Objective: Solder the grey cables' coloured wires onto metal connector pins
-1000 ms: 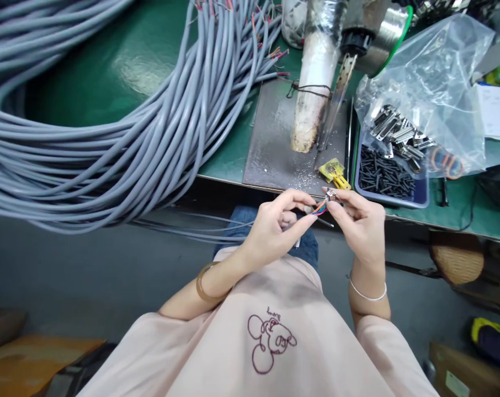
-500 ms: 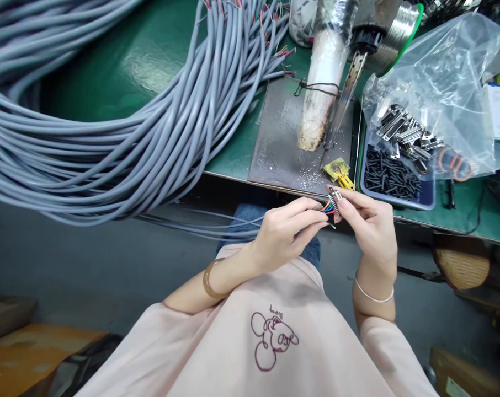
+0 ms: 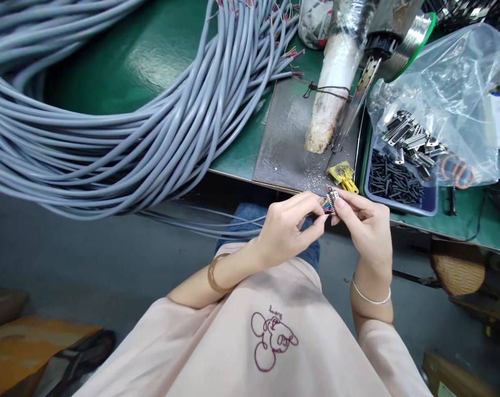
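My right hand (image 3: 363,220) pinches a small metal multi-pin connector (image 3: 333,199) between thumb and fingers, just off the bench's front edge. Thin coloured wires (image 3: 326,206) run to the connector's pin side. My left hand (image 3: 291,223) is closed on these wires close to the pins, thumb and forefinger nearly meeting. The grey cable (image 3: 241,223) they seem to come from passes behind my left hand, over my lap. Just beyond the connector lies a yellow piece with prongs (image 3: 344,176). My fingers hide part of the wires.
A big bundle of grey cables (image 3: 159,138) fills the bench's left. A wrapped white tube (image 3: 330,105) and a metal rod (image 3: 353,107) slant over a dark board (image 3: 287,138). A blue tray (image 3: 430,201) at right holds black sleeves and connectors; a plastic bag (image 3: 448,82) overlaps it. Behind stands a solder spool (image 3: 411,49).
My left thumb and fingers have come closer to the connector, and the loose wire end below it no longer sticks out. The camera view has shifted slightly.
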### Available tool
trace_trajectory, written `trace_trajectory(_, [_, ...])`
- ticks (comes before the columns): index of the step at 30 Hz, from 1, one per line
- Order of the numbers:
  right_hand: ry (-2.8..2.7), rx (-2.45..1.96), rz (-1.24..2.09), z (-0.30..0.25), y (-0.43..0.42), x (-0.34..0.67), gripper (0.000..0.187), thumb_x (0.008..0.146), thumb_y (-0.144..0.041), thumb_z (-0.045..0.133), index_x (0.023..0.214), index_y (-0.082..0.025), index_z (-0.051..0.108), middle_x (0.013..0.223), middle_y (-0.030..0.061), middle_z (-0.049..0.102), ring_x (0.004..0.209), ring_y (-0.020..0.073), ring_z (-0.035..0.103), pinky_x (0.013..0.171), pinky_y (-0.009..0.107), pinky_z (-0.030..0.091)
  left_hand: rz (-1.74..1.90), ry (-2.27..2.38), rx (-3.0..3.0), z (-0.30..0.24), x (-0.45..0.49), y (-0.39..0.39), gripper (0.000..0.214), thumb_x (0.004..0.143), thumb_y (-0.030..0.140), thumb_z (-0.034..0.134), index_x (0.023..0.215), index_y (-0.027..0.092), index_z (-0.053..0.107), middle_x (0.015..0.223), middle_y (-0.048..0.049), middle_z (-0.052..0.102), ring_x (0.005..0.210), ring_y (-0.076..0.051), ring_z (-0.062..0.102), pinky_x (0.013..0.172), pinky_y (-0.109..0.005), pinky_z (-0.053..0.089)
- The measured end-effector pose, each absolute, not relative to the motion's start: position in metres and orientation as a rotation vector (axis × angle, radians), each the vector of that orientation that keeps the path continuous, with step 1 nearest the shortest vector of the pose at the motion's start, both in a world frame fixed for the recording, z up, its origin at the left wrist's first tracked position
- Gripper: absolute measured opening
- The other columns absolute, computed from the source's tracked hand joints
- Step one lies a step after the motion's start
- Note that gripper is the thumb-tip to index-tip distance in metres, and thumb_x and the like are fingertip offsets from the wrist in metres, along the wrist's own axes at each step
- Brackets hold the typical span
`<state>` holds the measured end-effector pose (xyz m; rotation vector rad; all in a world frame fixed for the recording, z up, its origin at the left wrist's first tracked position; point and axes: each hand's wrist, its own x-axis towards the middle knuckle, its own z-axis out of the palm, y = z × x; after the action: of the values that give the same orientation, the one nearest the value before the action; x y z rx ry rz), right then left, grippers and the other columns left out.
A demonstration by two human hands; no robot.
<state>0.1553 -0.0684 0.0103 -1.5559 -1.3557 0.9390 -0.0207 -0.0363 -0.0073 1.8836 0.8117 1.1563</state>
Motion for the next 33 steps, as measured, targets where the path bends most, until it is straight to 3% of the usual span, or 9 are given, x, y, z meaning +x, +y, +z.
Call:
trace_trajectory(7, [-1.42,-1.62,0.725,0.006,-0.07,0.153,0.027,0.093,-0.039,0.066,0.115,-0.026,0.076,0.078,0.0004,0.074,0.056,0.0099,0.062,0.055,0.024,0.052,1.14,0.759,1.777,-0.008,-0.02,-0.031,0.009,0.087,0.012,0.065,0.078,0.016,0.063,0.081,-0.0037,0.068,0.072,-0.012,0.06,0.066,-0.024,0.046])
trace_trajectory(12, [-1.606,-1.592,0.173,0.003,-0.082,0.152,0.025,0.089,-0.032,0.071,0.114,-0.028,0.076,0.064,-0.0037,0.063,0.046,0.0077,0.041,0.047,0.024,0.037,1.101,0.816,1.689,-0.006,-0.021,-0.029,0.008,0.084,0.013,0.066,0.077,0.015,0.063,0.079,-0.0028,0.067,0.07,-0.012,0.059,0.063,-0.023,0.044])
trace_trajectory(18, [-1.818,-1.555,0.178,0.001,-0.086,0.153,0.004,0.089,-0.025,0.071,0.091,-0.024,0.074,0.064,-0.0045,0.064,0.045,0.0057,0.042,0.049,0.023,0.037,0.985,0.856,1.488,-0.007,-0.019,-0.026,0.008,0.079,0.012,0.066,0.073,0.015,0.062,0.074,-0.0007,0.065,0.062,-0.008,0.051,0.057,-0.022,0.039])
trace_trajectory(20, [-1.734,-1.58,0.16,0.0,-0.087,0.154,0.006,0.089,-0.027,0.071,0.085,-0.023,0.07,0.058,-0.0057,0.059,0.042,0.006,0.041,0.046,0.024,0.035,0.955,0.864,1.397,-0.01,-0.018,-0.025,0.008,0.078,0.013,0.066,0.073,0.015,0.061,0.073,-0.0004,0.063,0.057,-0.006,0.047,0.053,-0.022,0.036])
trace_trajectory(24, [-1.38,-1.487,0.186,-0.001,-0.09,0.155,0.016,0.094,-0.037,0.062,0.102,-0.023,0.065,0.059,-0.0057,0.056,0.041,0.0098,0.049,0.042,0.026,0.037,0.938,0.873,1.263,-0.016,-0.018,-0.019,0.013,0.078,0.016,0.068,0.071,0.015,0.057,0.073,-0.0016,0.064,0.052,-0.005,0.045,0.049,-0.02,0.035])
trace_trajectory(27, [-1.258,-1.416,0.13,-0.003,-0.089,0.152,0.025,0.097,-0.028,0.058,0.122,-0.025,0.055,0.077,-0.0025,0.07,0.047,0.0126,0.063,0.042,0.026,0.044,0.912,0.862,1.2,-0.017,-0.02,-0.013,0.016,0.076,0.017,0.069,0.068,0.015,0.055,0.07,-0.0012,0.062,0.05,-0.004,0.043,0.046,-0.018,0.034])
trace_trajectory(30, [-1.378,-1.435,0.06,-0.008,-0.086,0.146,0.022,0.095,-0.018,0.061,0.115,-0.026,0.059,0.096,0.0014,0.078,0.071,0.0178,0.077,0.058,0.03,0.06,0.904,0.834,1.147,-0.016,-0.02,-0.009,0.016,0.076,0.017,0.069,0.069,0.015,0.055,0.073,-0.0019,0.063,0.051,-0.003,0.044,0.047,-0.018,0.035])
trace_trajectory(33, [-1.624,-1.425,0.0,-0.014,-0.083,0.141,0.017,0.088,-0.014,0.07,0.1,-0.025,0.065,0.105,0.0024,0.079,0.091,0.0198,0.078,0.077,0.032,0.064,0.898,0.817,1.127,-0.014,-0.019,-0.007,0.016,0.076,0.018,0.069,0.069,0.015,0.055,0.07,-0.0004,0.06,0.05,-0.003,0.043,0.046,-0.018,0.035])
